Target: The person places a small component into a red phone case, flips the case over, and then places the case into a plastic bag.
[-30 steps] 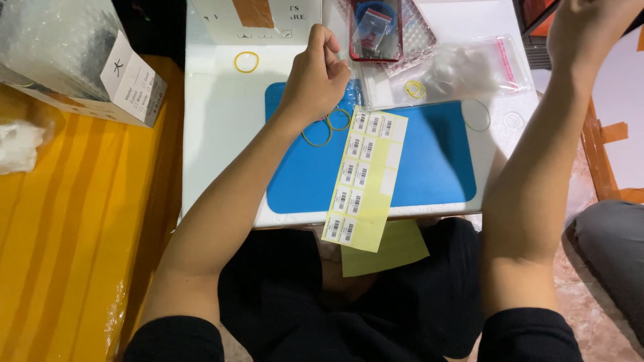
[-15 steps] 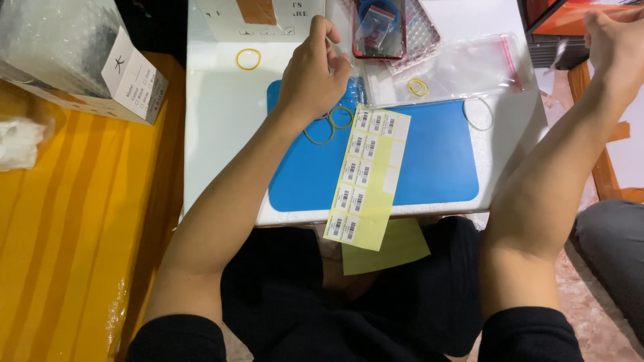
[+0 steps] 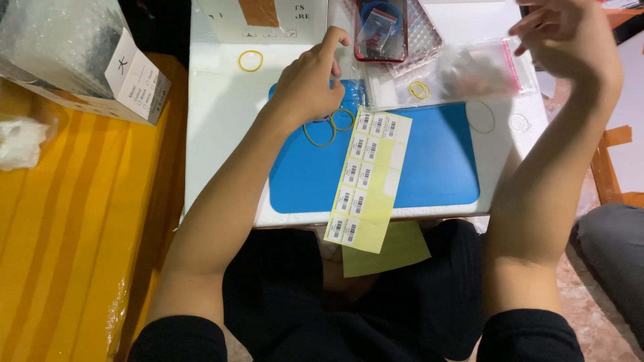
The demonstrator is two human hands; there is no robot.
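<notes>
My left hand (image 3: 310,84) rests palm down on the far edge of a blue mat (image 3: 436,167), fingers curled and index finger stretched toward a clear plastic packet. Yellow rubber bands (image 3: 327,127) lie half under its heel. Whatever is under its palm is hidden. My right hand (image 3: 570,43) hovers above the table's far right corner, fingers spread, holding nothing. It is just right of a clear zip bag (image 3: 473,70) with a pink strip. A sheet of barcode stickers (image 3: 367,181) lies across the mat's near edge.
A white table (image 3: 221,134) carries the mat, a loose yellow rubber band (image 3: 250,61), a red-framed packet (image 3: 380,30) and a white carton (image 3: 265,17). A bubble-wrapped box (image 3: 80,60) sits on a yellow surface (image 3: 60,234) to the left. Green paper (image 3: 392,253) lies on my lap.
My right hand has come back from beyond the far right edge and now hovers beside the zip bag. My left hand has stayed on the mat, its index finger still extended.
</notes>
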